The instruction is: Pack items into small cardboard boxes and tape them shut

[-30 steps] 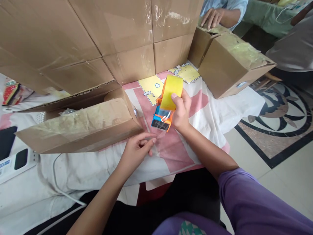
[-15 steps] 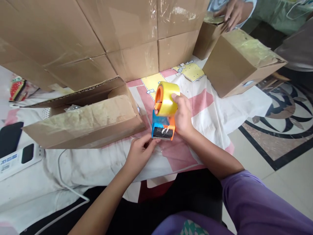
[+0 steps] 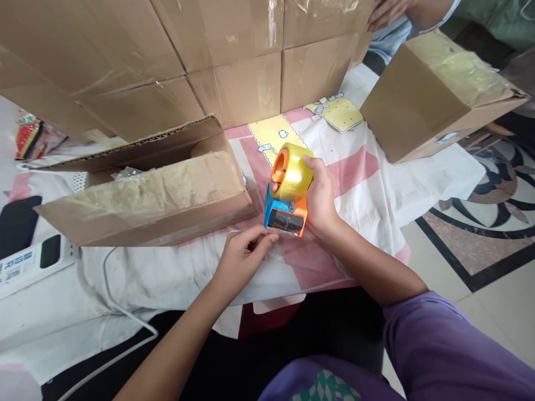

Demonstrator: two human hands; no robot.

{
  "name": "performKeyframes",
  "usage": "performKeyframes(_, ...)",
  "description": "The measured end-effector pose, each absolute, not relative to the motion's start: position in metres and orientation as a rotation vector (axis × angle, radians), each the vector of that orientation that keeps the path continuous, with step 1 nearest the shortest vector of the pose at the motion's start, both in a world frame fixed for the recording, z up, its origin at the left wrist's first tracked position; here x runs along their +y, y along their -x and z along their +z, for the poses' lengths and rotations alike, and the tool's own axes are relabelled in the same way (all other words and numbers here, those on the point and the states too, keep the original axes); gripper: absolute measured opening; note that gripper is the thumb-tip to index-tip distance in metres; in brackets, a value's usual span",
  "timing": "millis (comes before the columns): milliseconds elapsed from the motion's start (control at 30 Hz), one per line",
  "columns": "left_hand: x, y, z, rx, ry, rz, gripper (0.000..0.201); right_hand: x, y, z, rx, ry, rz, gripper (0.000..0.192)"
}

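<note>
My right hand (image 3: 321, 192) is wrapped around a tape dispenser (image 3: 286, 218) with an orange and blue frame, a black roller and a toothed cutting edge. A thick roll of yellowish clear tape (image 3: 298, 174) sits on its orange hub. The dispenser is held above the cloth, its toothed edge toward me. At the left corner of that edge, my left hand (image 3: 244, 250) has thumb and forefinger closed in a pinch on the tape end, which is thin and hard to see. Left of the dispenser lies an open cardboard box (image 3: 167, 192), with clear plastic inside.
Stacked taped cartons (image 3: 234, 83) form a wall at the back. Another carton (image 3: 422, 106) stands on the right. Another person's hand (image 3: 388, 12) rests at the stack's top right. A power strip (image 3: 37, 264), its cable and a dark phone-like object (image 3: 19, 225) lie at left.
The view has shifted slightly. The dispenser has tilted, so its roller and toothed edge show more. The other person's hand and the small box near it have moved away from their earlier place.
</note>
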State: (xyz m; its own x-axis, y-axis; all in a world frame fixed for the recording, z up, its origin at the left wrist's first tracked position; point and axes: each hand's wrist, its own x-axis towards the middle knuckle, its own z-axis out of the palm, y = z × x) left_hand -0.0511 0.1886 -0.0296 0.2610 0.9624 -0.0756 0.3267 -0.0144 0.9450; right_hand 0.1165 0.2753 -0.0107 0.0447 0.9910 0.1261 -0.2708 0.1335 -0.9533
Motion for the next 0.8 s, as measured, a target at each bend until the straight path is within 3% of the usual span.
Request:
performKeyframes(167, 0.182, 0.049, -0.024, 1.160, -1.285, 0.784, 0.025, 0.277, -0.118, -0.009, -0.847, 0.905, 1.206, 0.052)
performKeyframes(333, 0.173, 0.049, -0.012, 1.137, -1.134, 0.781, 0.041, 0.275, -0.119, -0.009, -0.801, 0.845, 1.142, 0.044)
performKeyframes(500, 0.165, 0.055, -0.009, 1.132, -1.148, 0.792, 0.038, 0.270, -0.119, -0.003, -0.840, 0.855, 1.111, 0.040)
performKeyframes(800, 0.161, 0.060, -0.023, 1.082, -1.624, 1.054, 0.051, 0.268, -0.118, 0.000, -0.871, 0.913, 1.133, 0.040)
